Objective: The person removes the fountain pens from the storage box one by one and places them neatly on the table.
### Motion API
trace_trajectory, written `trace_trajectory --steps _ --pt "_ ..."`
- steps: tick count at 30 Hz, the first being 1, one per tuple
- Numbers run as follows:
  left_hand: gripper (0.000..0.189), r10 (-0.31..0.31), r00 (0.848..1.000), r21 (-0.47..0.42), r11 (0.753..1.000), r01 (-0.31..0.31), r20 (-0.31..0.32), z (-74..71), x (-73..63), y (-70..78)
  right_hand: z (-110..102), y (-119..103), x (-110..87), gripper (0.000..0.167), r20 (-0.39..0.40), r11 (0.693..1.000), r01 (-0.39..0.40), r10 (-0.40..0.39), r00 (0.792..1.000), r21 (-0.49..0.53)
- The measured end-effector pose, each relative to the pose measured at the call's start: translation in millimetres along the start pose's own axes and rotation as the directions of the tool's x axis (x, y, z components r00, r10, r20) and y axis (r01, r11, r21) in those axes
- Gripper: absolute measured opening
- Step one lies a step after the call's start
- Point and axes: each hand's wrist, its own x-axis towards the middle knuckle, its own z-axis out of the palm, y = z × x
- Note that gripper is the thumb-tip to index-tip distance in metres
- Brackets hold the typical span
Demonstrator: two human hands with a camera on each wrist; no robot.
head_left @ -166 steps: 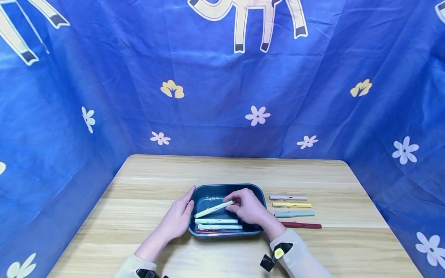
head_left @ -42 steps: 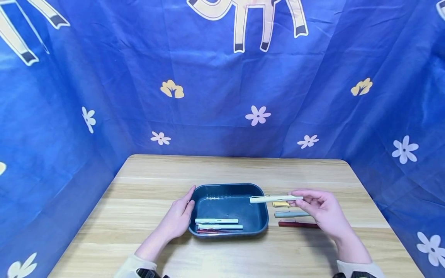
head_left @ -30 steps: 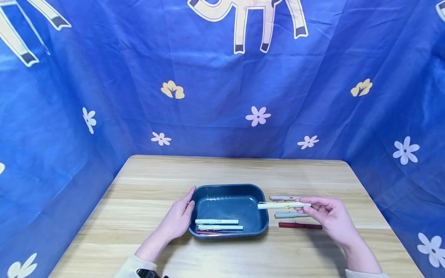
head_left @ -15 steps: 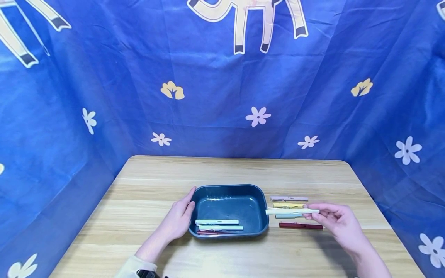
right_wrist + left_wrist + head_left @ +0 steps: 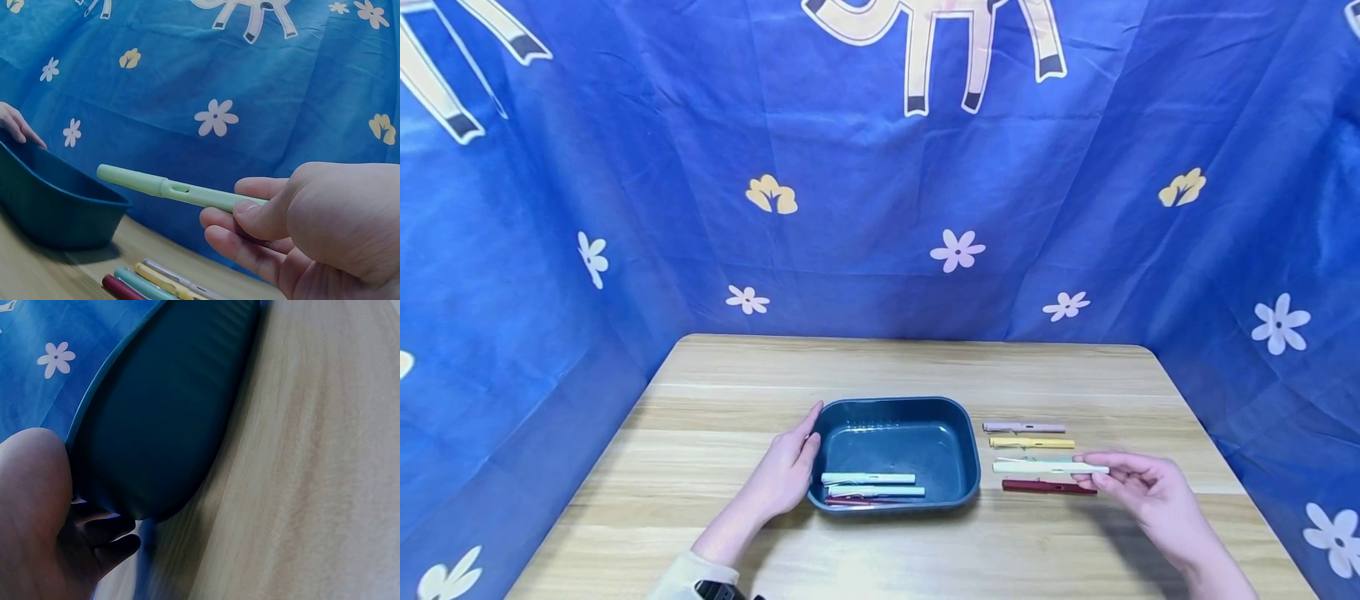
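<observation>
As green pen (image 5: 1051,468) half-hides blue pen (image 5: 142,285), red pen (image 5: 1049,487) close, tray (image 5: 895,448) nearby

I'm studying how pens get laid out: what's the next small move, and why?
Probably ease the pale green pen toward the near side, past the dark red pen. The right hand holds it raised, covering part of the teal pen in the head view, and the row starting with the lilac pen and yellow pen ends at the dark red one.

A pale-green pen (image 5: 1048,468) shows in the right hand (image 5: 1153,496), lilac pen (image 5: 1037,428) and yellow pen (image 5: 1045,443) to its left, dark-teal tray (image 5: 891,448) farther left, white-flowered blue cloth (image 5: 857,242) beyond.
</observation>
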Motion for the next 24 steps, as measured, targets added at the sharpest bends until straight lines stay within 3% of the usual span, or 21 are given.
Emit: trace_trajectory --steps 10,16,24 --pt "0.053 0.000 1.000 -0.011 1.000 0.000 0.005 -0.6 0.0 2.6 -10.5 5.5 -17.8 0.030 -0.052 0.995 -0.098 0.097 0.994 -0.018" --pt "0.053 0.000 1.000 -0.008 1.000 0.000 0.006 -0.3 0.3 2.2 -13.2 10.8 -23.2 0.029 -0.035 0.993 -0.105 0.103 0.994 -0.050" --pt "0.054 0.001 1.000 -0.009 1.000 -0.001 0.009 -0.4 0.6 2.2 -14.0 17.4 -30.9 0.027 -0.033 0.984 -0.170 0.169 0.985 -0.044"
